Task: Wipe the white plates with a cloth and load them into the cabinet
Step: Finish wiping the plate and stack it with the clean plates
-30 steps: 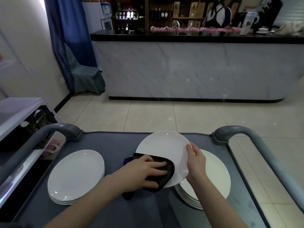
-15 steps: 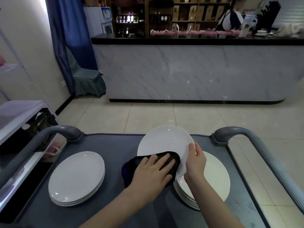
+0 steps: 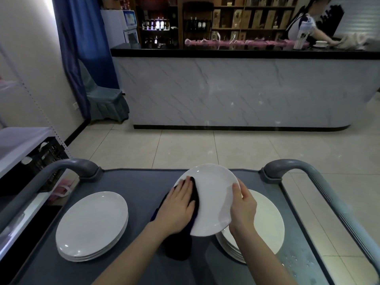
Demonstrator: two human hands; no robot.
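Note:
I hold one white plate [image 3: 213, 198] tilted above the grey cart top [image 3: 139, 182]. My right hand [image 3: 242, 206] grips its right rim, thumb on the upper face. My left hand [image 3: 176, 208] lies flat with straight fingers on a dark cloth [image 3: 178, 247], pressing it against the plate's left edge; the cloth hangs down below the plate. A stack of white plates [image 3: 92, 223] rests on the cart at the left. Another stack [image 3: 269, 221] sits at the right, partly hidden under the held plate and my right arm.
Curved grey cart handles rise at the left [image 3: 78, 165] and right [image 3: 287, 165]. A black crate [image 3: 45, 157] sits under a white shelf at the left. Tiled floor leads to a marble-fronted bar counter [image 3: 226, 89], with a person [image 3: 308, 23] behind it.
My left hand slid the cloth from the plate's lower middle up to its left edge, fingers now straighter. The plate has tilted and turned slightly in my right hand.

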